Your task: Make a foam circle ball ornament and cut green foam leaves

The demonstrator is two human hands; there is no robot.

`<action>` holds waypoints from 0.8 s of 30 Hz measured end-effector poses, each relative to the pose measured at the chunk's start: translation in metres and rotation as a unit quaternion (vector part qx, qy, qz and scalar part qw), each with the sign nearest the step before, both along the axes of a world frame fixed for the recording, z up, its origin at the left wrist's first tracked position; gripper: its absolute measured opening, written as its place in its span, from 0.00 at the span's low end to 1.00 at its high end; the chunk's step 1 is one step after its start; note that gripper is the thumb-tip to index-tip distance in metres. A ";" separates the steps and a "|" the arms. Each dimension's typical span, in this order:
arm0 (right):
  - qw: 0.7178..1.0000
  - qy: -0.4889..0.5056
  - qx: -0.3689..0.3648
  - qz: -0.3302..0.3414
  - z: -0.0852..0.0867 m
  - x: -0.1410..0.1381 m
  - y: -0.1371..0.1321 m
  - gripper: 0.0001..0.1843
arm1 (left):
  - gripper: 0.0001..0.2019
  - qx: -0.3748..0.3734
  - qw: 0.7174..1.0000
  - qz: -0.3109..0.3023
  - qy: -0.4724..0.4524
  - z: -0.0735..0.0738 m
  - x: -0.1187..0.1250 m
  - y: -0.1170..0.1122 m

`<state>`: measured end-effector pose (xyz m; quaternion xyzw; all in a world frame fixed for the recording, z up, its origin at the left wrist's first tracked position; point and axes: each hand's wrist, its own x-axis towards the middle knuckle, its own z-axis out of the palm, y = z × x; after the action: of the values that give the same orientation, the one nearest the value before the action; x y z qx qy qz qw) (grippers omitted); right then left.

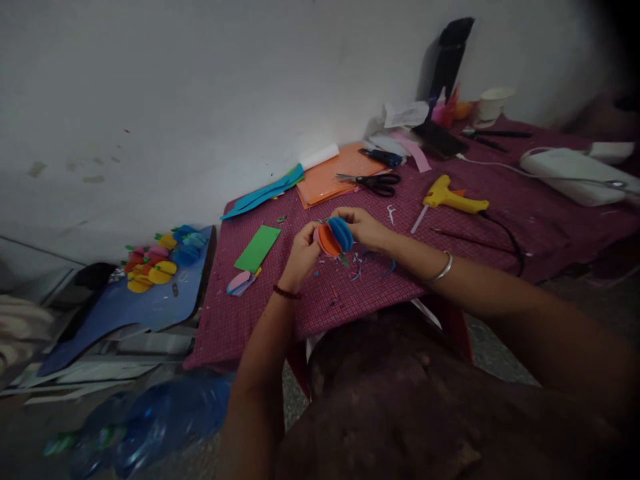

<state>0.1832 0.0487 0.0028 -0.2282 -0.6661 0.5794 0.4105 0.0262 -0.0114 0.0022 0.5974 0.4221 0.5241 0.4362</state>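
Observation:
Both my hands hold one small paper ornament (334, 237) made of folded orange, blue and pink discs, just above the maroon checked tablecloth (320, 300). My left hand (301, 253) pinches its left side with the fingers closed. My right hand (364, 227) grips its top and right side, fingers curled over it. A red thread bracelet sits on my left wrist, a silver bangle on my right. Small paper scraps lie on the cloth under the ornament.
A green paper strip (258, 248) and pink and blue cut discs (240, 283) lie left of my hands. Behind are black scissors (375, 182), orange sheets (330, 177), a yellow glue gun (450, 197) with cord, and a white cup (493, 103). Finished ornaments (157, 260) rest on a blue sheet, left.

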 end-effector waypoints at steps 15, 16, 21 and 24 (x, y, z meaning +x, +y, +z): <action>0.989 0.065 -0.131 0.028 -0.009 -0.004 0.003 0.22 | 0.17 -0.161 0.962 0.019 -0.219 -0.013 -0.002 0.010; 0.991 0.058 -0.119 0.016 -0.010 -0.003 0.003 0.22 | 0.18 -0.158 0.963 0.015 -0.218 -0.014 -0.002 0.009; 0.997 0.010 -0.082 0.008 -0.010 0.000 0.003 0.25 | 0.21 -0.146 0.968 0.018 -0.205 -0.013 0.001 0.005; 0.997 -0.007 -0.080 0.010 -0.011 -0.001 0.002 0.24 | 0.21 -0.150 0.971 0.024 -0.187 -0.014 0.000 0.006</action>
<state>0.1818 0.0510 -0.0085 -0.2572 -0.6227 0.6335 0.3805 0.0261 -0.0056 -0.0114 0.4061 0.4208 0.5681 0.5791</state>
